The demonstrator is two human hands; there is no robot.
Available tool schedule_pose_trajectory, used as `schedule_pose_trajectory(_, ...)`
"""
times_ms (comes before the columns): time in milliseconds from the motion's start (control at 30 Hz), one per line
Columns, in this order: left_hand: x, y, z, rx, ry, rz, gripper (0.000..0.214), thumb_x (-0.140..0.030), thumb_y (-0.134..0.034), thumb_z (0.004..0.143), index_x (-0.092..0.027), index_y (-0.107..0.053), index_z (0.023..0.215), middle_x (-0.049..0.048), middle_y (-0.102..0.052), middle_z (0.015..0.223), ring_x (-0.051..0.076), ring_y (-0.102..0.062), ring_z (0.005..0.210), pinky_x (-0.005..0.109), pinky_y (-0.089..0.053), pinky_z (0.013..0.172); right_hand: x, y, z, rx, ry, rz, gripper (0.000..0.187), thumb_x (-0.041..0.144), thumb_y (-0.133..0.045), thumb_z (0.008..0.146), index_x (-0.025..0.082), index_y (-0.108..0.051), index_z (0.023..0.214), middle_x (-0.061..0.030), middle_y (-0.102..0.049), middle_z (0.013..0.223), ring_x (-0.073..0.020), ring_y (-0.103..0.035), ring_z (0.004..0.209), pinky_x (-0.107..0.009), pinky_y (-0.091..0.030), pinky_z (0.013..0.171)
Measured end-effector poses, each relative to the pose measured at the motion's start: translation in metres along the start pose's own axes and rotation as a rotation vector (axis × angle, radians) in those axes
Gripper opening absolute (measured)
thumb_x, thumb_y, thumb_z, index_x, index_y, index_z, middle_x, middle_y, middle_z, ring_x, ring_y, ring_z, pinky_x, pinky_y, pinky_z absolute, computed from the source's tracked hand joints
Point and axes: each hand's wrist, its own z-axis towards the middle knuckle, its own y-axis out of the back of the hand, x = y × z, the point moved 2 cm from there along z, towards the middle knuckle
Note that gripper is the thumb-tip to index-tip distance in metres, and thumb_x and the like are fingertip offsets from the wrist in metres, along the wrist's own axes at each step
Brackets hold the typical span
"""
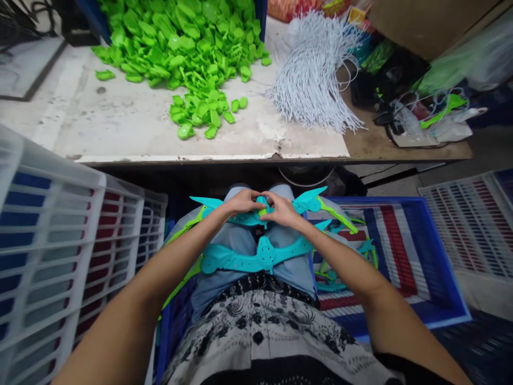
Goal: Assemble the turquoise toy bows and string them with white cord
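Over my knees, my left hand (247, 202) and my right hand (280, 208) meet at the centre of a turquoise toy bow (308, 201) with lime-green limbs. The fingers of both hands are closed around its middle. A small green plastic piece (262, 212) shows between the fingertips, against the bow's centre; whether it is fixed there I cannot tell. Across my lap, nearer my body, lies a second turquoise bow (265, 255), touched by neither hand. Its left green limb passes under my left forearm.
A blue bin (263, 18) spills a heap of green plastic pieces (180, 48) onto the worktable (132, 123). Beside it lies a bundle of white strings (316, 75). At my right stands a blue crate (436, 267) with more bows; a white slatted crate (92, 187) flanks my left.
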Motion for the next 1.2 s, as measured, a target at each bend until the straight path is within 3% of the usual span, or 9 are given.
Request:
schedule_pose_trajectory(100, 0.001, 0.001, -0.003, -0.011, -0.018, 0.021, 0.05, -0.046, -0.072, 0.061, -0.008, -0.067, 0.093, -0.007, -0.039, 0.053, 0.008, -0.038, 0.049, 0.021, -0.029, 0.046, 0.004, 0.014, 0.003, 0.094, 0.083, -0.055, 0.077, 0.04, -0.079, 0.062, 0.024, -0.048, 0.131, -0.0043, -0.068, 0.104, -0.0217, -0.064, 0.089, -0.031, -0.046, 0.074)
schedule_pose_trajectory(200, 0.005, 0.001, 0.0, 0.006, -0.026, 0.021, 0.05, -0.048, -0.07, 0.063, -0.009, -0.067, 0.093, -0.0057, -0.044, 0.055, 0.009, -0.041, 0.05, 0.021, -0.032, 0.047, 0.023, 0.047, 0.024, 0.212, 0.234, -0.086, 0.045, 0.041, -0.068, 0.074, 0.02, -0.063, 0.114, -0.0038, -0.07, 0.092, -0.0198, -0.065, 0.083, -0.028, -0.046, 0.069)
schedule_pose_trajectory(367, 0.001, -0.003, 0.005, -0.012, -0.114, 0.214, 0.05, -0.043, -0.063, 0.075, -0.008, -0.064, 0.111, 0.0053, -0.066, 0.085, 0.019, -0.06, 0.075, 0.027, -0.047, 0.064, 0.074, 0.113, 0.134, -0.397, 0.364, -0.322, 0.028, 0.029, -0.046, 0.091, 0.017, -0.061, 0.111, -0.0125, -0.063, 0.115, -0.0283, -0.052, 0.113, -0.046, -0.037, 0.097)
schedule_pose_trajectory(467, -0.007, -0.009, -0.014, -0.302, -0.272, 0.406, 0.05, -0.033, -0.059, 0.082, -0.006, -0.055, 0.124, 0.0144, -0.062, 0.117, 0.026, -0.057, 0.109, 0.036, -0.045, 0.093, 0.095, 0.119, 0.208, -0.476, 0.433, -0.436, 0.034, 0.036, -0.038, 0.095, 0.017, -0.056, 0.117, -0.015, -0.051, 0.132, -0.0328, -0.034, 0.13, -0.059, -0.029, 0.101)
schedule_pose_trajectory(567, -0.008, -0.03, -0.054, -0.493, -0.401, 0.512, 0.037, -0.032, -0.049, 0.09, -0.01, -0.058, 0.118, 0.0144, -0.061, 0.118, 0.025, -0.054, 0.114, 0.039, -0.042, 0.1, 0.107, 0.112, 0.246, -0.445, 0.468, -0.471, 0.036, 0.034, -0.031, 0.097, 0.015, -0.059, 0.108, -0.0137, -0.057, 0.121, -0.032, -0.032, 0.13, -0.062, -0.026, 0.102)
schedule_pose_trajectory(700, 0.009, -0.072, -0.104, -0.262, -0.317, 0.553, 0.032, -0.033, -0.049, 0.09, -0.015, -0.058, 0.115, 0.0113, -0.063, 0.114, 0.023, -0.06, 0.104, 0.036, -0.05, 0.091, 0.113, 0.113, 0.236, -0.431, 0.404, -0.505, 0.025, 0.023, -0.043, 0.091, 0.014, -0.065, 0.099, -0.0125, -0.062, 0.104, -0.0321, -0.042, 0.119, -0.058, -0.031, 0.101)
schedule_pose_trajectory(900, 0.031, -0.111, -0.128, -0.074, -0.229, 0.847, 0.067, -0.028, -0.061, 0.083, -0.01, -0.033, 0.141, 0.0217, -0.027, 0.15, 0.035, -0.04, 0.13, 0.047, -0.043, 0.1, 0.067, 0.121, 0.186, -0.509, 0.434, -0.142, 0.027, 0.027, -0.046, 0.089, 0.017, -0.061, 0.109, -0.0074, -0.056, 0.106, -0.021, -0.054, 0.103, -0.038, -0.044, 0.095)
schedule_pose_trajectory(1067, 0.027, -0.117, -0.12, 0.04, -0.156, 1.037, 0.085, -0.028, -0.067, 0.076, -0.008, -0.022, 0.145, 0.0253, -0.018, 0.153, 0.038, -0.047, 0.123, 0.049, -0.046, 0.093, 0.013, 0.113, 0.156, -0.571, 0.398, 0.171, 0.023, 0.032, -0.048, 0.087, 0.017, -0.058, 0.101, -0.0039, -0.059, 0.097, -0.0171, -0.057, 0.096, -0.037, -0.047, 0.09)
schedule_pose_trajectory(1200, 0.014, -0.1, -0.107, 0.085, -0.155, 0.938, 0.067, -0.026, -0.061, 0.079, -0.008, -0.035, 0.138, 0.0227, -0.042, 0.141, 0.031, -0.057, 0.112, 0.038, -0.048, 0.087, 0.006, 0.11, 0.133, -0.581, 0.463, 0.134, 0.024, 0.032, -0.052, 0.085, 0.018, -0.059, 0.103, -0.0044, -0.062, 0.098, -0.0173, -0.056, 0.095, -0.038, -0.046, 0.092)
